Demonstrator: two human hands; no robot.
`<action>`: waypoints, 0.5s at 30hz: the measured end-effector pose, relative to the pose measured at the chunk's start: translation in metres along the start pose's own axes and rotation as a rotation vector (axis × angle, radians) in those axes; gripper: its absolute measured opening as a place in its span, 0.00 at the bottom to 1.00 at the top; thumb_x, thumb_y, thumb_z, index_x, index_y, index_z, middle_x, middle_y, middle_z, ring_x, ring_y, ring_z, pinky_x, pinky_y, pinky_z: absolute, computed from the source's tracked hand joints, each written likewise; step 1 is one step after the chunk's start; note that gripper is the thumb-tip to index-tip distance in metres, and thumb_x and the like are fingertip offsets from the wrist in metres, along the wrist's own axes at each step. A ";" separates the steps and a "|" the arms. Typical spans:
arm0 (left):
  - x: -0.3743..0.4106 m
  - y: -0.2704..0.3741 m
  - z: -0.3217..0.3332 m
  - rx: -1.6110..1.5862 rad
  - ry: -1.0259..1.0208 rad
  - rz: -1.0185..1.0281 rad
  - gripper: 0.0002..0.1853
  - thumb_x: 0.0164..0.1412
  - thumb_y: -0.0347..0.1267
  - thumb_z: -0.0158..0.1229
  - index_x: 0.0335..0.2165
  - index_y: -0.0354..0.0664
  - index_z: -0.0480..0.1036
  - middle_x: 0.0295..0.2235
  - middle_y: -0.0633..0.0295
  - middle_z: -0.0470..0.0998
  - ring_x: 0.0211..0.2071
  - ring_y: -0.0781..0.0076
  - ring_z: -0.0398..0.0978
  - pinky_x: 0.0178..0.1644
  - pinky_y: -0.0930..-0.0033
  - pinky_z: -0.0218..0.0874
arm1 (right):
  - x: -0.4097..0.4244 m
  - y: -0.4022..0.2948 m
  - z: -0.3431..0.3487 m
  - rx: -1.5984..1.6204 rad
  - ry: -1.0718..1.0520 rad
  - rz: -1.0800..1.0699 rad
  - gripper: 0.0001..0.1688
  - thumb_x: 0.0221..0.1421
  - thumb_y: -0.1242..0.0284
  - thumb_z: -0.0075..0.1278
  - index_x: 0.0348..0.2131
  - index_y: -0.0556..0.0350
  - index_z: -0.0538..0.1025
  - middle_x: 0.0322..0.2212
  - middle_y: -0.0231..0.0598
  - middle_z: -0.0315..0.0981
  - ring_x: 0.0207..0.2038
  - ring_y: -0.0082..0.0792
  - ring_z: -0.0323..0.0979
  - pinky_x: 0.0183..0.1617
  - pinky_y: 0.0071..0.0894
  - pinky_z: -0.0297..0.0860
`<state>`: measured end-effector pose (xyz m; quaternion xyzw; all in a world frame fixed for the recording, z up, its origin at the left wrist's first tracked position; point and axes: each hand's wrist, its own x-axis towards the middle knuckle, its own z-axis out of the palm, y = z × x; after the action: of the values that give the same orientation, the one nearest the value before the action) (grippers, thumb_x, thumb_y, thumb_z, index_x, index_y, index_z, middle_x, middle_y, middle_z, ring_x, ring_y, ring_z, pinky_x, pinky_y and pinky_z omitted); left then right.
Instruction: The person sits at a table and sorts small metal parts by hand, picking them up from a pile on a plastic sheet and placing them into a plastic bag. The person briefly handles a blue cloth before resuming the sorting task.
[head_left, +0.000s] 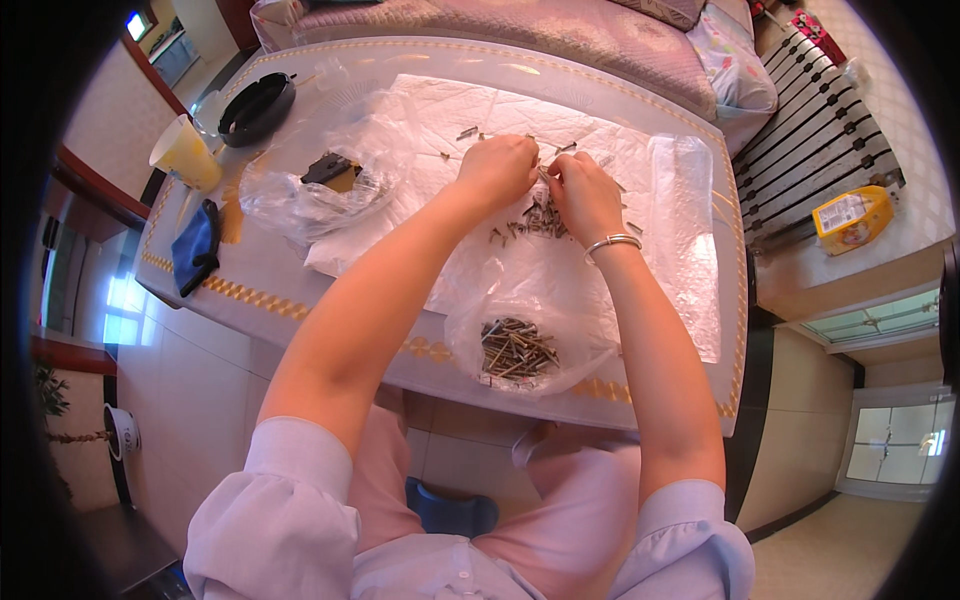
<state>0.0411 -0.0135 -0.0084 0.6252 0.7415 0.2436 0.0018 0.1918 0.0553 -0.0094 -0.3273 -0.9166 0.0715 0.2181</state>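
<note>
My left hand (501, 166) is over a white padded sheet (435, 105), its fingers curled down and its fingertips hidden. Close beside it, my right hand (589, 193), with a silver bangle (613, 241) at the wrist, bends its fingers inward. A small metal screw (543, 174) shows between the two hands; whether either one grips it is unclear. Below the fingers lies a loose pile of screws (545, 217), partly covered by my right hand. More single screws are scattered around, such as one screw (467, 133) beyond my left hand.
Nearer me, a clear plastic bag (465, 337) holds many screws (517, 349). At left are another plastic bag (277, 195) with dark parts, a black ashtray (259, 112), a yellow cup (187, 154) and a blue-black cloth item (193, 247). A folded plastic-wrapped pad (682, 247) lies at right.
</note>
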 end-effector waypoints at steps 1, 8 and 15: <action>0.002 0.001 0.001 0.013 -0.016 -0.010 0.08 0.56 0.34 0.59 0.32 0.42 0.79 0.34 0.56 0.81 0.39 0.55 0.79 0.43 0.57 0.70 | 0.001 0.000 0.001 -0.029 -0.019 0.009 0.06 0.55 0.71 0.56 0.34 0.51 0.79 0.36 0.41 0.76 0.39 0.44 0.77 0.43 0.42 0.72; 0.012 -0.002 0.010 0.006 -0.012 -0.033 0.08 0.57 0.36 0.59 0.30 0.43 0.78 0.33 0.56 0.81 0.39 0.55 0.79 0.42 0.57 0.69 | 0.005 -0.002 0.005 -0.035 -0.035 0.031 0.08 0.56 0.70 0.54 0.33 0.56 0.78 0.36 0.46 0.76 0.41 0.47 0.76 0.45 0.43 0.73; 0.013 -0.001 0.008 -0.114 -0.044 -0.069 0.08 0.55 0.34 0.62 0.31 0.42 0.78 0.32 0.56 0.82 0.37 0.57 0.79 0.41 0.58 0.70 | 0.005 0.003 0.008 0.043 -0.043 0.073 0.06 0.53 0.71 0.57 0.33 0.53 0.78 0.36 0.44 0.76 0.41 0.47 0.76 0.45 0.44 0.72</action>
<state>0.0395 0.0012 -0.0123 0.6033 0.7473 0.2715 0.0618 0.1866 0.0604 -0.0157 -0.3539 -0.9069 0.1062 0.2026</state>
